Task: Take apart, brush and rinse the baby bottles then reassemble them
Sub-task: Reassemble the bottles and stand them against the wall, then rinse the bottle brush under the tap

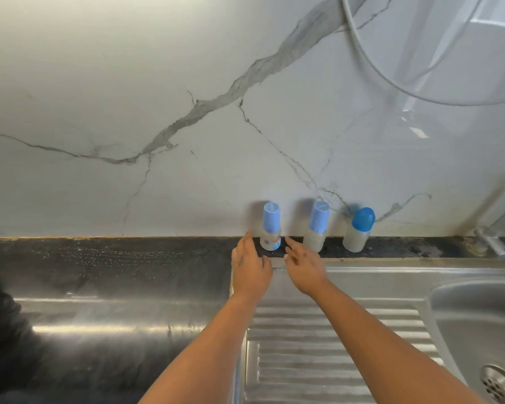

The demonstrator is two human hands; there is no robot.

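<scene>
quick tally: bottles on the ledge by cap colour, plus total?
Light blue caps: 2, the left bottle between the left hand and right hand, and the middle bottle.
Darker blue cap: 1, the right bottle.
Total: 3, all upright and capped on the dark ledge against the wall.

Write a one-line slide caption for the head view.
Both open hands, left hand and right hand, reach toward the leftmost bottle of three capped baby bottles standing against the marble wall.
</scene>
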